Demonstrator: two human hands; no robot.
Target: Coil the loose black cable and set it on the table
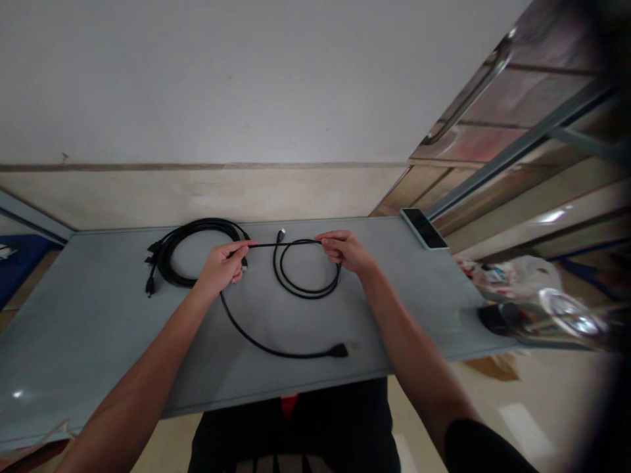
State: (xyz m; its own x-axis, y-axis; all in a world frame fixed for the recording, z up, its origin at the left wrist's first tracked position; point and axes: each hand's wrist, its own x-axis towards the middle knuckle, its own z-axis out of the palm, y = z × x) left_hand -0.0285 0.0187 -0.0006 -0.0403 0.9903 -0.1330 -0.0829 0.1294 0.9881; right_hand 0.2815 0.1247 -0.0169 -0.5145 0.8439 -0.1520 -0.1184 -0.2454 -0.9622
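A thin black cable (pixel 280 245) runs straight between my two hands. My left hand (pixel 227 266) pinches it beside a thick coil of black cables (pixel 170 253), whose several plugs show at its left side. My right hand (pixel 345 249) pinches the same cable at the other end of the straight stretch. Between and below the hands, part of the cable lies in a loose loop (pixel 310 295), with a small plug (pixel 280 235) at its upper left. From under my left hand a tail curves to a black connector (pixel 338 351) near the front edge.
The grey table (pixel 113 315) stands against a wall. A phone (pixel 424 228) lies at its back right corner. A dark cylindrical object (pixel 500 318) is at the right edge, with plastic bags (pixel 527 276) beyond it. Metal frame bars stand at the right.
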